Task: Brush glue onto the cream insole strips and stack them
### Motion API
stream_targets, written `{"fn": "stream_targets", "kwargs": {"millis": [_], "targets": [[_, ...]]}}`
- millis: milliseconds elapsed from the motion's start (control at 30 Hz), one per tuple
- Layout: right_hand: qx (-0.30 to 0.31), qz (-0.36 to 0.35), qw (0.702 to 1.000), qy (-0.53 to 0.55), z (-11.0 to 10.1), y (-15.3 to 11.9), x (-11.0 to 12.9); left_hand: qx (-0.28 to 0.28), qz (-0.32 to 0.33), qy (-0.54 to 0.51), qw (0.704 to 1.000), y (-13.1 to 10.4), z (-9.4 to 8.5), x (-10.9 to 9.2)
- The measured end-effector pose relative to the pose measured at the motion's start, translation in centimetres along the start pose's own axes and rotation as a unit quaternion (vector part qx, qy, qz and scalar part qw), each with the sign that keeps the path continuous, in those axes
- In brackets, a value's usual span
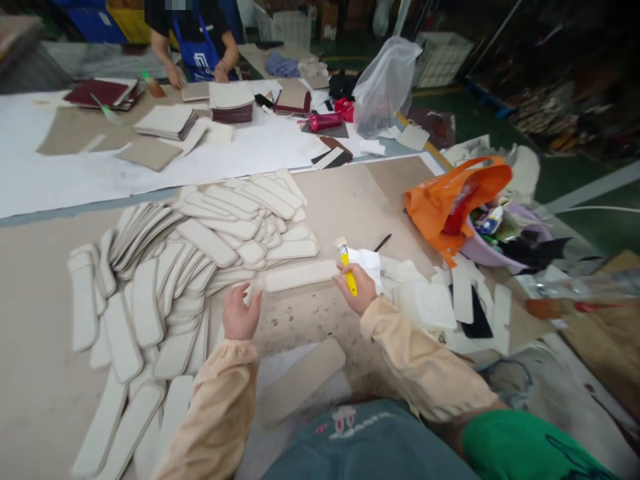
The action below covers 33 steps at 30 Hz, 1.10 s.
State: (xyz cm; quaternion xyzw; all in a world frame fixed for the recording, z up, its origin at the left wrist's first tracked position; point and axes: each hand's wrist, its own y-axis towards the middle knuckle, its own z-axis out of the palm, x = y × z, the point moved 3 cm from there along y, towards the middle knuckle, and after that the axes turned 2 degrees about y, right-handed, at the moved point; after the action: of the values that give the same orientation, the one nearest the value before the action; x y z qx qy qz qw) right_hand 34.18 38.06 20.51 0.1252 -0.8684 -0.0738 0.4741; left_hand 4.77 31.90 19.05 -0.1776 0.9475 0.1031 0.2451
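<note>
My right hand point(357, 290) is closed around a small paintbrush point(349, 270) with a yellow handle, its pale bristles tipped up and away. A single cream-coloured strip with rounded corners point(300, 275) lies flat between my hands, its right end by my right fingers. Close to its left end is my left hand point(243, 310), thumb and curved fingers apart with nothing held. Many similar strips point(210, 241) form a loose, overlapping heap to the left. One more strip, browner in tone point(305, 380), rests on the table in front of my apron.
An orange bag point(457, 200) and a lilac basin of odds and ends point(483, 257) stand at right, beside white scraps point(430, 303). Across the table, a person in a blue apron point(200, 47) works near stacked panels point(231, 100). A clear plastic bag point(385, 87) stands farther back.
</note>
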Motion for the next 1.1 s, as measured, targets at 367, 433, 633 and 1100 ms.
{"fn": "stream_targets", "kwargs": {"millis": [367,433,633,1100], "targets": [[0.245,0.143,0.942,0.181,-3.5,-15.7,1.4,0.084,-0.099,-0.002,0.992,-27.6,-3.4,7.7],[0.26,0.181,0.92,0.232,-3.1,-17.1,1.0,0.083,-0.14,-0.023,0.986,-30.3,-2.8,7.9],[0.261,0.292,0.825,0.408,-2.3,-18.6,1.3,0.063,-0.185,-0.03,0.98,-31.5,-1.8,6.4],[-0.047,0.266,0.931,0.247,-17.9,-22.2,-3.7,0.175,-0.063,0.047,0.981,-27.4,1.1,9.0]]}}
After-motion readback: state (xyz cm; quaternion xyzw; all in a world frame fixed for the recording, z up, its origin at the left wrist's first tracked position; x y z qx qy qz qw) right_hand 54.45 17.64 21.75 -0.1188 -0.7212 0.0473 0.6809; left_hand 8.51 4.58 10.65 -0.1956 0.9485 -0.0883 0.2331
